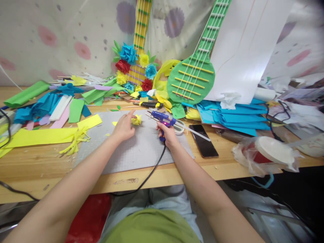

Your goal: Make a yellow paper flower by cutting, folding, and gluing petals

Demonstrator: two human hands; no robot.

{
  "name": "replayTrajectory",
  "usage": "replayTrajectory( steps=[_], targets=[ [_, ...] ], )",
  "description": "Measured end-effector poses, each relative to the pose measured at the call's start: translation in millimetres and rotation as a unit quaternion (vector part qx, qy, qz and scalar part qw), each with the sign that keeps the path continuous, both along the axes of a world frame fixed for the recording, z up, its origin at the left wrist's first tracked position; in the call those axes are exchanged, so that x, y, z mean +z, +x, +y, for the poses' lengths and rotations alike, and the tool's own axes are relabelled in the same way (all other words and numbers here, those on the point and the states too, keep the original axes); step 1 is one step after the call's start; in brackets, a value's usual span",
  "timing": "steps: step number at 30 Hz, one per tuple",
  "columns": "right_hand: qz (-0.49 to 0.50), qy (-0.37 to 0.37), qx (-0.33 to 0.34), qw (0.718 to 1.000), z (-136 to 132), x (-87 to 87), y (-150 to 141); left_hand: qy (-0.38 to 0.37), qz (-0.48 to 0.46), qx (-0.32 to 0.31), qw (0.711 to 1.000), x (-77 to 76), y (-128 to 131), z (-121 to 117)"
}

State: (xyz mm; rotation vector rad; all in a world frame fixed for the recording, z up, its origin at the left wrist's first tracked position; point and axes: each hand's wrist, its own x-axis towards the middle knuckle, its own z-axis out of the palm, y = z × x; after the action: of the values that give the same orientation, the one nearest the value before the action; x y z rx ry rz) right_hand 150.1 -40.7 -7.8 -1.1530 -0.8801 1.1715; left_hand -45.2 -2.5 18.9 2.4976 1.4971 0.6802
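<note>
My right hand [166, 133] is wrapped round the handle of a blue hot glue gun [163, 117], whose nozzle points left. A long whitish glue stick [193, 131] sticks out behind it, and a small light glows on its side. To the left, my left hand [123, 127] has its thumb and finger at a small crumpled yellow paper flower [137, 119], seemingly gripping its left edge. Both hands are above a grey cutting mat [121, 158]. White-handled scissors [180, 126] lie partly behind the glue gun. Small yellow paper scraps lie near my left hand.
A black phone [204, 141] lies right of the mat. Behind stand a green paper instrument [192, 81] and a yellow one [141, 30] with paper flowers. A utility knife [148, 104], yellow crepe strips [45, 136] and blue paper [235, 116] surround the mat. The gun's cord [152, 172] crosses the front edge.
</note>
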Motion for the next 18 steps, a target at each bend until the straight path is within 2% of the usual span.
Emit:
replayTrajectory(
  steps=[5,10,18],
  targets=[
    [0.004,0.005,0.000,1.000,0.2,-0.9,0.7,-0.012,0.008,-0.006,1.000,-1.0,1.6,-1.5],
    [0.008,0.002,-0.001,1.000,-0.4,-1.4,1.0,0.011,-0.008,-0.002,1.000,-0.2,1.5,-2.8],
    [0.011,-0.001,-0.006,1.000,-1.2,1.0,0.1,0.033,-0.034,0.132,0.990,-12.8,14.4,6.4]
  ],
)
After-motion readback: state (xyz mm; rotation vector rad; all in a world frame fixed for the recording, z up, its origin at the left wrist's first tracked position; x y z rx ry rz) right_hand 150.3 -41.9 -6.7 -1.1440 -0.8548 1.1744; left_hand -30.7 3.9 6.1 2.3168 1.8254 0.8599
